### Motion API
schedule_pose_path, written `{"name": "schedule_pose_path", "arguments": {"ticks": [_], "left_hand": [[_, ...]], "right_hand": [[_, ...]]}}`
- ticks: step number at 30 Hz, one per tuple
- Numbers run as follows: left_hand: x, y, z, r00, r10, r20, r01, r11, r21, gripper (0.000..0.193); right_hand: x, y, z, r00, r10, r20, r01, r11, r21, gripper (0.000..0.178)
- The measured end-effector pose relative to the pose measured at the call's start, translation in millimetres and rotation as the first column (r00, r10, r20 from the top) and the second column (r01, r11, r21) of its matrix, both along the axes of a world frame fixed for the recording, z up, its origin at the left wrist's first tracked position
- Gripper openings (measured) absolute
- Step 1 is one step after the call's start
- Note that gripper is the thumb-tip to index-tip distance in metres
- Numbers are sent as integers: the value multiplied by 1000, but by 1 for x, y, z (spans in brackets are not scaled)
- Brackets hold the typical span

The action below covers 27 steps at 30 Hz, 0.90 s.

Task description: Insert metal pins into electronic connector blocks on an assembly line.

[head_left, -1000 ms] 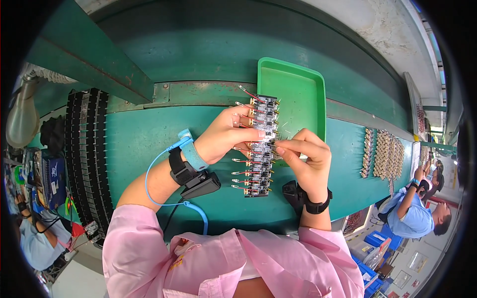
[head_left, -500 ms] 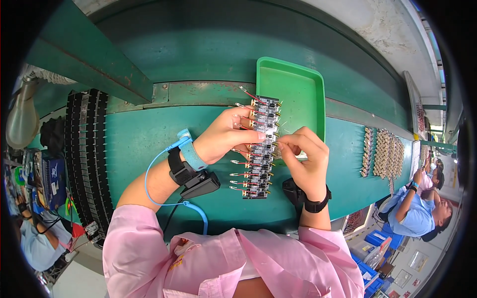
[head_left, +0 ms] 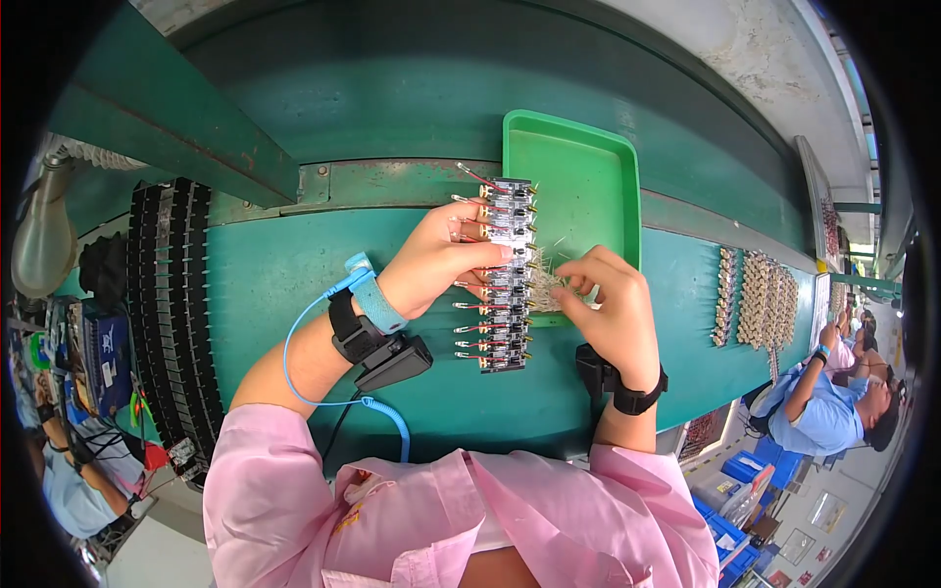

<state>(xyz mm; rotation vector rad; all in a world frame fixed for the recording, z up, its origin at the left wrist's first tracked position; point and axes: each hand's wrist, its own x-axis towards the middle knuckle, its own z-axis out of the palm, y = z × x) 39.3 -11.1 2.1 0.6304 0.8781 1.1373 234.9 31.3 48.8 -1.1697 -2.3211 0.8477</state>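
Observation:
My left hand point(head_left: 446, 260) grips a long black strip of small clear-and-black modules point(head_left: 507, 318) near its upper half, thumb on top and fingers behind. Short red wires with clear tips stick out of the strip's left side, small brass-coloured ends out of its right. Just right of the strip, my right hand point(head_left: 618, 299) hovers over the near end of a green tray point(head_left: 573, 127), thumb and index fingertips bent but apart. Under these fingertips lies a pile of thin pale wire-like pieces point(head_left: 545, 292), partly hidden by the strip. I make out nothing between the fingers.
Long black strips point(head_left: 172, 314) lie side by side at the left of the green bench point(head_left: 284, 255). Rows of beige parts point(head_left: 767, 302) lie at the right. A green metal post point(head_left: 186, 113) rises at the back left. A co-worker in blue point(head_left: 823, 412) sits far right.
My right hand has moved off the strip's right edge, a little right, and its thumb and index finger have parted. The strip in my left hand has shifted slightly left and away from me.

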Motion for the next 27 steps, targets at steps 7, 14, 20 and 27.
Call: {"name": "schedule_pose_path", "arguments": {"ticks": [7, 14, 20, 27], "left_hand": [[0, 0, 5, 1000, -11, -20, 10, 1000, -14, 25], [0, -1, 3, 1000, -15, -9, 15, 1000, -4, 27], [0, -1, 5, 1000, -7, -7, 7, 1000, -16, 28], [-1, -1, 7, 998, -57, -24, 56, 998, -40, 33]], "right_hand": [[1, -1, -13, 994, 87, 74, -89, 996, 28, 12], [-1, -2, -5, 998, 14, -61, -16, 999, -28, 10], [-2, -3, -4, 991, -6, -136, -3, 998, -62, 10], [-4, -5, 5, 974, -43, -224, -1, 981, -192, 9]]}}
